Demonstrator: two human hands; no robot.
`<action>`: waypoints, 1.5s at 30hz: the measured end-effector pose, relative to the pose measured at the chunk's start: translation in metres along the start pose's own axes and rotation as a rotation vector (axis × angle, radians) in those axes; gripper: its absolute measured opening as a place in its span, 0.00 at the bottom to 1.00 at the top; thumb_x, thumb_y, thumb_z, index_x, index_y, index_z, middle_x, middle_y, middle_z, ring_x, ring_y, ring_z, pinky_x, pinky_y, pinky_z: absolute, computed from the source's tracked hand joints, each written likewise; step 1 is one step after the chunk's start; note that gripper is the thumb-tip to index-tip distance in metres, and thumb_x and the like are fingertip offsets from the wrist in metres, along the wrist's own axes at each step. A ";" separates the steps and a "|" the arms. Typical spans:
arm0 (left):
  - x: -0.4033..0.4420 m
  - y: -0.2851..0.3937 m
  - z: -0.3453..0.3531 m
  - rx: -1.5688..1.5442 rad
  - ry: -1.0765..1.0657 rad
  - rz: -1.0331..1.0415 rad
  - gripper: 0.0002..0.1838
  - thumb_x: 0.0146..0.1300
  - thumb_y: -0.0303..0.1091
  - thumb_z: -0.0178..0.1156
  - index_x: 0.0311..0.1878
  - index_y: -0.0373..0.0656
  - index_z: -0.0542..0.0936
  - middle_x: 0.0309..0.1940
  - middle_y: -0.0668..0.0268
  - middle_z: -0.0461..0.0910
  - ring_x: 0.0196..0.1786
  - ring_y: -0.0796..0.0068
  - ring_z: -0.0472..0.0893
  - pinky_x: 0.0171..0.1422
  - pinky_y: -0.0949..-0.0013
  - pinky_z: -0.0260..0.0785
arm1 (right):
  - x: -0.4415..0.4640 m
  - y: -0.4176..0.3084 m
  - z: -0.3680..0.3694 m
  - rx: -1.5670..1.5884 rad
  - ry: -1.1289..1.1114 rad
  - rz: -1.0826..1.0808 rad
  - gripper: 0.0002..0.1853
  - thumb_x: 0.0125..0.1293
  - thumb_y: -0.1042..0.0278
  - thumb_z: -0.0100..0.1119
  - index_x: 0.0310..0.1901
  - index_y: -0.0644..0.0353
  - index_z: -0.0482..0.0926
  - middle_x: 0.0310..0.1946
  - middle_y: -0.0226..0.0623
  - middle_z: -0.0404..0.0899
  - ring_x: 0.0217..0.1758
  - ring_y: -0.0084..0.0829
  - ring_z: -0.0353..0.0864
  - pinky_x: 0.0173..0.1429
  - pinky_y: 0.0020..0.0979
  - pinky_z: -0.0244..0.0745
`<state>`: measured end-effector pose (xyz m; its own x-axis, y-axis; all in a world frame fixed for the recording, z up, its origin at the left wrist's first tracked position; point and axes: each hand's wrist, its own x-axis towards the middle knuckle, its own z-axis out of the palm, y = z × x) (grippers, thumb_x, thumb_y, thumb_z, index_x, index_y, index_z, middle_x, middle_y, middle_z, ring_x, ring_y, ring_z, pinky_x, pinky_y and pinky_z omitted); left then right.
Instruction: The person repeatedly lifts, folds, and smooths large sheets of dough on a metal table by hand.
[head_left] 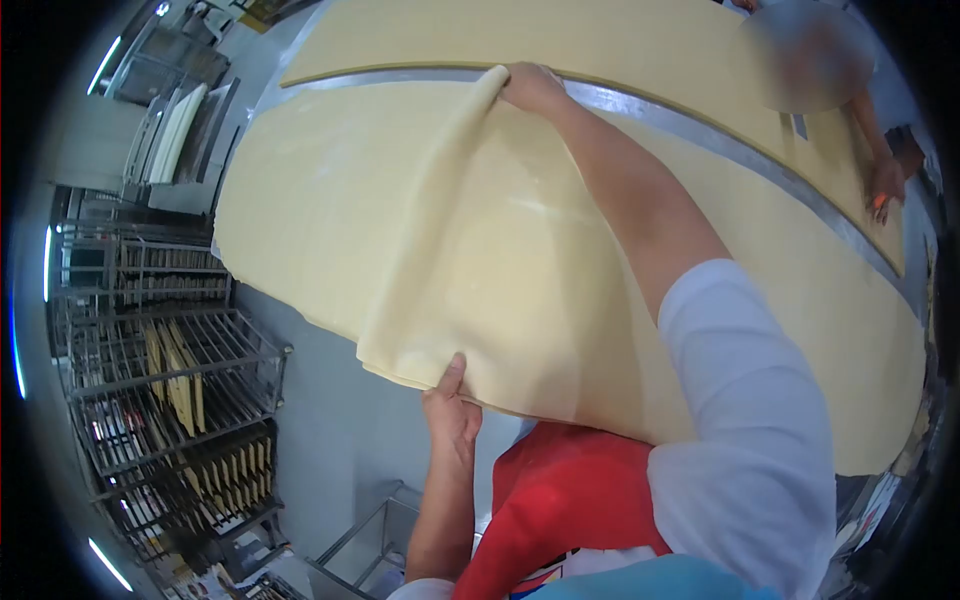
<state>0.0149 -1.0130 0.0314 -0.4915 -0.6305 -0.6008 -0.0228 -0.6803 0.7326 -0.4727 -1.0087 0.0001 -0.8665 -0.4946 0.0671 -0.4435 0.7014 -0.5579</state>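
Observation:
A wide, pale yellow sheet of dough (560,250) covers the table in front of me. Part of it is lifted into a long raised fold that runs from the near edge to the far edge. My left hand (455,405) pinches the near edge, thumb on top and fingers underneath. At the far edge, my right hand (535,90) is closed on the upper end of the fold, its arm stretched across the dough. The fingertips of both hands are partly hidden by the dough.
Beyond a strip of bare metal table (700,115) lies a second dough sheet (640,40). Another person's hand (884,185) rests near its right end. Metal racks (190,370) with trays stand on the left, and a metal frame (365,540) is below the table.

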 end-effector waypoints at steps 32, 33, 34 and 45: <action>-0.071 -0.031 -0.004 -0.025 -0.344 -0.481 0.34 0.61 0.23 0.67 0.69 0.38 0.66 0.60 0.53 0.75 0.62 0.55 0.78 0.66 0.52 0.75 | -0.053 0.082 -0.161 -0.069 -0.204 -0.010 0.17 0.53 0.65 0.75 0.41 0.67 0.85 0.33 0.44 0.85 0.36 0.39 0.84 0.44 0.40 0.76; -0.077 -0.029 0.004 0.037 -0.379 -0.398 0.33 0.62 0.25 0.67 0.69 0.38 0.66 0.61 0.53 0.75 0.63 0.56 0.77 0.66 0.52 0.75 | -0.057 0.080 -0.166 -0.152 -0.206 0.005 0.16 0.52 0.66 0.75 0.40 0.66 0.85 0.32 0.43 0.85 0.35 0.38 0.84 0.44 0.39 0.76; -0.081 -0.031 0.008 0.095 -0.402 -0.321 0.32 0.63 0.28 0.67 0.69 0.37 0.67 0.62 0.54 0.75 0.63 0.56 0.77 0.66 0.52 0.75 | -0.057 0.082 -0.171 -0.161 -0.210 0.010 0.16 0.52 0.66 0.75 0.40 0.66 0.85 0.32 0.43 0.85 0.35 0.38 0.84 0.44 0.39 0.76; -0.059 -0.080 0.005 -0.282 -0.130 -0.530 0.27 0.79 0.43 0.48 0.72 0.35 0.63 0.69 0.54 0.70 0.71 0.56 0.71 0.76 0.50 0.64 | -0.052 0.002 -0.023 -0.397 -0.255 -0.403 0.34 0.74 0.46 0.47 0.75 0.54 0.61 0.80 0.40 0.54 0.83 0.41 0.51 0.82 0.55 0.46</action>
<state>0.0411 -0.9198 0.0100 -0.5788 -0.1409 -0.8032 -0.0708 -0.9726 0.2216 -0.4335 -0.9698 0.0149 -0.5531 -0.8329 -0.0185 -0.8183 0.5472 -0.1761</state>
